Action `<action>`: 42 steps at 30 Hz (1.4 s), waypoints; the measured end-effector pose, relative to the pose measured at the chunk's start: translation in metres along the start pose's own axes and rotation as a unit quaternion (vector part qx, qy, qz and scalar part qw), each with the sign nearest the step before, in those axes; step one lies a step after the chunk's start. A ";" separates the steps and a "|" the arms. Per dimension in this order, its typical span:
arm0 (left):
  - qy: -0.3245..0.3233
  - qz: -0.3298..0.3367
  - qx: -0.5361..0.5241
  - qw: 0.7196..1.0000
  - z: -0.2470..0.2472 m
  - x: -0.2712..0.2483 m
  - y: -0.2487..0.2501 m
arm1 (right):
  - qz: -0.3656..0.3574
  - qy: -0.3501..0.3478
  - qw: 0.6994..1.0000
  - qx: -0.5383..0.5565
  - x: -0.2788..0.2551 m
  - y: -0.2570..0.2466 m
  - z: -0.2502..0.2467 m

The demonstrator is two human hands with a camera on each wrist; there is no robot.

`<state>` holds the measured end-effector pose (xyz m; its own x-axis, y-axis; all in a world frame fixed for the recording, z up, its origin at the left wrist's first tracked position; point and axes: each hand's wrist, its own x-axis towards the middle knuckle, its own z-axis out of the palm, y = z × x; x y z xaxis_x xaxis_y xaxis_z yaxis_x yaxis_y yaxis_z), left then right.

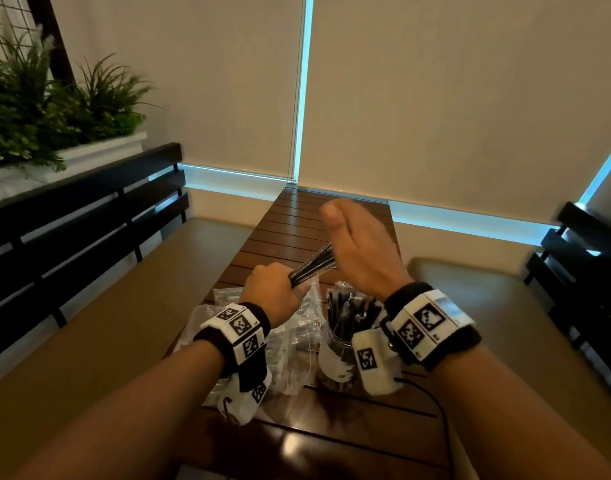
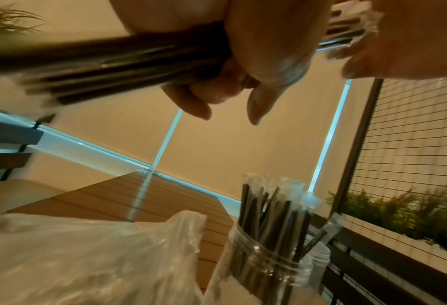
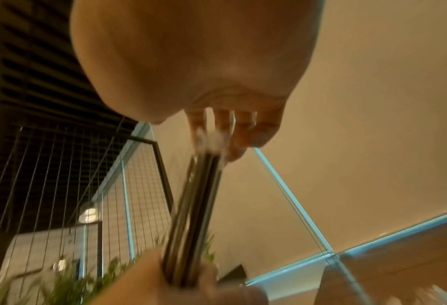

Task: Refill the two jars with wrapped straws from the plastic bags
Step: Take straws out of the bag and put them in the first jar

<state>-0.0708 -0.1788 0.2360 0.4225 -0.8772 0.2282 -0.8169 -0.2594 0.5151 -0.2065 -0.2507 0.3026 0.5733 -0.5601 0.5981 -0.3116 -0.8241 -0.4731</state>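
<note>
My left hand grips a bundle of black wrapped straws near its lower end, fingers curled round it. The bundle slants up to the right above the table. My right hand is flat, its straight fingers against the bundle's upper ends. Below the hands stands a clear jar packed with wrapped straws. A second jar just behind it holds only a few straws. Crumpled clear plastic bags lie to the left of the jars.
The jars and bags sit on a narrow slatted wooden table that runs away to a blind-covered window. Black slatted benches flank it on both sides. A planter with green plants stands behind the left bench. A black cable trails over the near table.
</note>
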 end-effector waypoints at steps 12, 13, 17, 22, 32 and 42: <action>-0.054 0.083 -0.150 0.984 0.012 0.001 0.044 | 0.128 0.059 0.979 0.150 -0.026 0.011 0.007; -0.088 0.096 -0.137 0.982 0.018 0.002 0.043 | 0.134 0.085 0.979 0.125 -0.026 0.016 0.002; -0.179 0.073 -0.040 0.980 0.049 0.007 0.012 | 0.163 0.164 0.972 0.045 -0.024 0.045 -0.022; -0.262 0.066 0.075 0.960 0.081 -0.003 -0.012 | 0.209 0.171 0.962 0.025 -0.028 0.072 -0.024; -0.198 0.118 0.068 0.971 0.092 0.001 -0.010 | 0.241 0.115 0.963 -0.034 -0.043 0.100 0.020; -0.181 0.124 0.064 0.974 0.097 0.002 -0.010 | 0.207 0.008 0.973 -0.099 -0.048 0.105 0.027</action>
<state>-0.1002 -0.2178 0.1511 0.0590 -0.9981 0.0150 -0.9285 -0.0494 0.3680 -0.2464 -0.3076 0.2066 0.3566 -0.8474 0.3934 -0.6537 -0.5271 -0.5430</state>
